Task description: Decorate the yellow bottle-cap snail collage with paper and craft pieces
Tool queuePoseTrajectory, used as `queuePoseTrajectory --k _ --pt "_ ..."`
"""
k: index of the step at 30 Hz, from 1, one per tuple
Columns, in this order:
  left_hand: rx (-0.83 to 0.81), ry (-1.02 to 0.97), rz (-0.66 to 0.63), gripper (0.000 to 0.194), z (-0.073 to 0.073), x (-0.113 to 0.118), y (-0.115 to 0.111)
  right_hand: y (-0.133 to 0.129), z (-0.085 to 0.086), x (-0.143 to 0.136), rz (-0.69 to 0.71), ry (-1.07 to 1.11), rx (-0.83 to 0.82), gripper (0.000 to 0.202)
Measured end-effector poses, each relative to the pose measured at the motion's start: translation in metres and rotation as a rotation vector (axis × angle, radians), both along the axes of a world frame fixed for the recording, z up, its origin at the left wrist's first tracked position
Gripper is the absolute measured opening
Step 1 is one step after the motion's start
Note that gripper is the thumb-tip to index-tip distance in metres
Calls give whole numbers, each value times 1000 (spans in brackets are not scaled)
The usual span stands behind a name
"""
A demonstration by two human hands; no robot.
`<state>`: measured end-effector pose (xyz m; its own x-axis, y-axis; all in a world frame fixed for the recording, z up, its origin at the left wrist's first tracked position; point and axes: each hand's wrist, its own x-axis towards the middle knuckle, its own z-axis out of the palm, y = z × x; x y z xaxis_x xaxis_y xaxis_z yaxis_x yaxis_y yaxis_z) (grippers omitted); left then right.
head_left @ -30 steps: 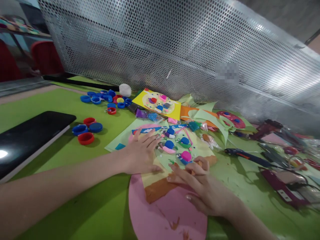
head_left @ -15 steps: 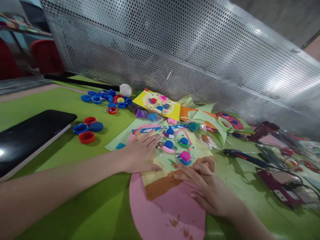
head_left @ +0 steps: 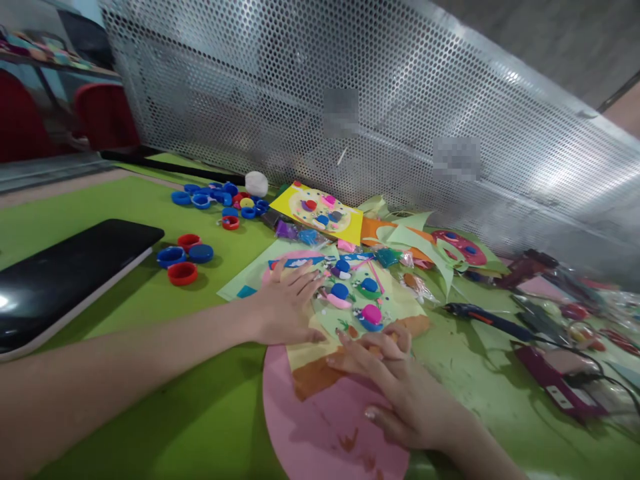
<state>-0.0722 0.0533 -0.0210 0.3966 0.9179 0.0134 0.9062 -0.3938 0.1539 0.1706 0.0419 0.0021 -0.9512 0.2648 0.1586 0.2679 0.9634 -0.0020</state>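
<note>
My left hand [head_left: 287,307] lies flat with fingers spread on the left part of a pale yellow sheet [head_left: 403,293]. That sheet carries several blue and pink clay-like caps and rests on a pink rounded sheet [head_left: 340,433]. A brown strip [head_left: 315,379] runs along its lower edge. Over this strip is my right hand [head_left: 385,373], its fingers apart and the fingertips touching the sheet just below a small orange piece [head_left: 353,331]. Neither hand grips anything. The pink cap [head_left: 371,314] sits just above the right fingers.
To the left are a black tablet-like device [head_left: 75,280] and red and blue rings [head_left: 183,273]. Behind lies a yellow decorated card [head_left: 350,227] beside a perforated metal panel [head_left: 280,87]. A dark pen-like tool [head_left: 490,320], cables and a maroon box [head_left: 555,380] are at right.
My right hand has slid a little left along the brown strip, uncovering more of its right end. My left hand stays in place on the sheet. The view has shifted slightly.
</note>
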Motion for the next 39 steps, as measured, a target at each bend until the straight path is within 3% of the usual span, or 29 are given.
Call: queuePoseTrajectory --k 6,20,28,33,39 --pt "-7 -27 -9 98 0 0 0 1 1 4 -3 -9 -36 64" --pt "0 -9 -9 99 -2 0 1 2 4 18 -55 -2 99 52" --pt "-2 47 -16 98 2 1 1 2 -2 30 -126 19 117 57" --pt "-34 49 11 98 7 2 -1 -2 3 27 -135 74 164 63" --pt "6 -16 -8 96 1 -1 0 -6 1 6 -53 -20 4 65"
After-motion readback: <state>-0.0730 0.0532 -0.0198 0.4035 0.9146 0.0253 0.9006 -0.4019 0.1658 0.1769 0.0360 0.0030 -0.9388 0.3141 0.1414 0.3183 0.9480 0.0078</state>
